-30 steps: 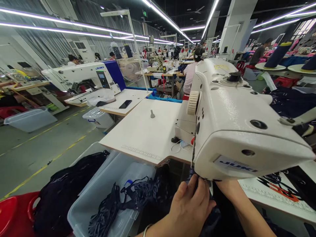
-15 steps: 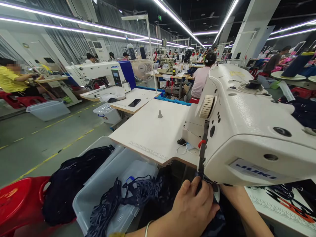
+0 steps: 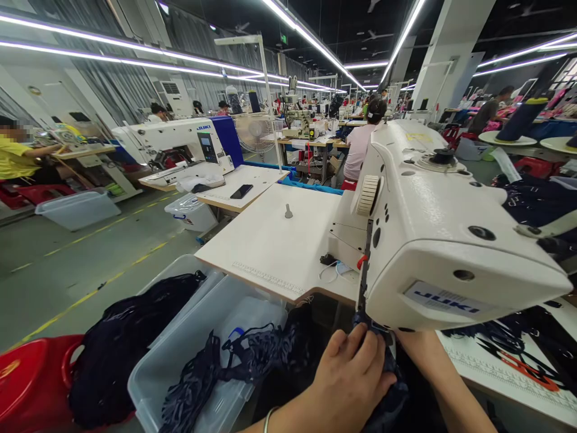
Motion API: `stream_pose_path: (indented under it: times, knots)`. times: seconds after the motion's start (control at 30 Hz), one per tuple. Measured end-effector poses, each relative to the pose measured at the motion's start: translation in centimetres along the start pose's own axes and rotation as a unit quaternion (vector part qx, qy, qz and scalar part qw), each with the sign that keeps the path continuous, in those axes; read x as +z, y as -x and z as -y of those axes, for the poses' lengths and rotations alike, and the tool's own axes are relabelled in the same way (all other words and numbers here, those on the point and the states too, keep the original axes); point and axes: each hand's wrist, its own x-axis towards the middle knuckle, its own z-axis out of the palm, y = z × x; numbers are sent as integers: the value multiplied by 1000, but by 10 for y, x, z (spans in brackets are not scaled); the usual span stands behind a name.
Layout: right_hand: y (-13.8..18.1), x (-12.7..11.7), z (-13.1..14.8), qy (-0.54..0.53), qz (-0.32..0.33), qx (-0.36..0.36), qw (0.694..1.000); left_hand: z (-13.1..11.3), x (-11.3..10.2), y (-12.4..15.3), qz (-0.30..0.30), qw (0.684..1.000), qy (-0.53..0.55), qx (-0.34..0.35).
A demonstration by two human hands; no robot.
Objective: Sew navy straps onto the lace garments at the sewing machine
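Head cam: L hand (image 3: 354,374) on cloth (image 3: 393,398) (2 JUKI machs. (image 3: 451,246))

Was a garment sewing factory. Had a white JUKI machine (image 3: 451,222) up close, second JUKI machine (image 3: 174,141) at left, thread cones (image 3: 525,119) at right, worktables (image 3: 265,228), seated workers (image 3: 358,151), strip lights (image 3: 293,26) overhead, clear bin (image 3: 146,379) with dark fabric (image 3: 193,379), yellow-lined floor (image 3: 58,270).
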Motion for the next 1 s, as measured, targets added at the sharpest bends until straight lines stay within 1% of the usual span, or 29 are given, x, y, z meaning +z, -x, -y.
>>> stream_pose_path:
  times: [0.13, 0.47, 0.83, 0.93, 1.0]
  knots:
    - [-3, -4, 0, 26, -4, 12, 1000, -1, 1, -1, -10, 1000, 16, -13]
    - [-2, 0, -14, 43, 2, 31, 999, -2, -1, -9, -2, 999, 30, -32]
    - [0, 0, -4, 14, 12, 41, 999, 0, -1, -10, -13, 1000, 18, -21]
    - [2, 3, 0, 5, 2, 38, 999, 1, 2, -10, -26, 999, 10, -19]
    - [6, 4, 4, 5, -10, 36, 999, 2, 5, -9, -59, 998, 6, -15]
